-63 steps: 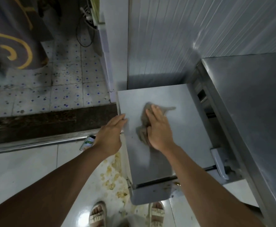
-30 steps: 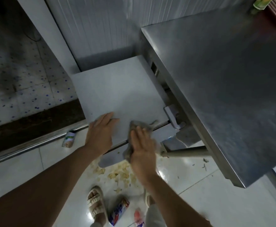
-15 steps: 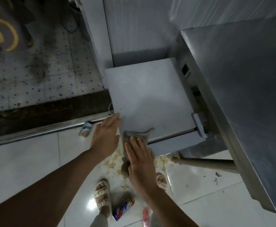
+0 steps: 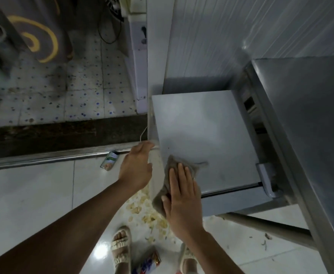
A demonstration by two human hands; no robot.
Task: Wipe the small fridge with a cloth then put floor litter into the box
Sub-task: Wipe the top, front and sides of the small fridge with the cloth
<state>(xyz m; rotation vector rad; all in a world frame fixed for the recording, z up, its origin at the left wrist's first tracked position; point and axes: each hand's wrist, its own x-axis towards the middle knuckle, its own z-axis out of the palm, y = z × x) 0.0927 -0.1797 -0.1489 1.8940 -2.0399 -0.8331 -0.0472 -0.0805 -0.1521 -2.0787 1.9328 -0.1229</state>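
Observation:
The small grey fridge (image 4: 205, 131) stands against the wall, seen from above. My right hand (image 4: 182, 194) presses a grey-brown cloth (image 4: 174, 165) flat against the fridge's near left corner, fingers straight; the cloth hangs over the front edge. My left hand (image 4: 137, 167) rests with straight fingers against the fridge's left side edge. On the floor lie a small green-and-white can (image 4: 109, 158), a patch of yellowish scraps (image 4: 148, 212) in front of the fridge, and a red-and-blue wrapper (image 4: 148, 264) between my feet. No box is in view.
A steel table (image 4: 310, 135) overhangs the fridge on the right, its leg bar (image 4: 265, 228) running low across the floor. A metal door sill (image 4: 53, 157) and dark threshold cross the left side. A white appliance (image 4: 138, 56) stands behind the fridge's left corner. My sandalled feet (image 4: 121, 248) stand on glossy tiles.
The cloth under my right hand swept from the middle of the fridge top to its front edge, then to the near left corner. My left hand stayed at the fridge's left edge.

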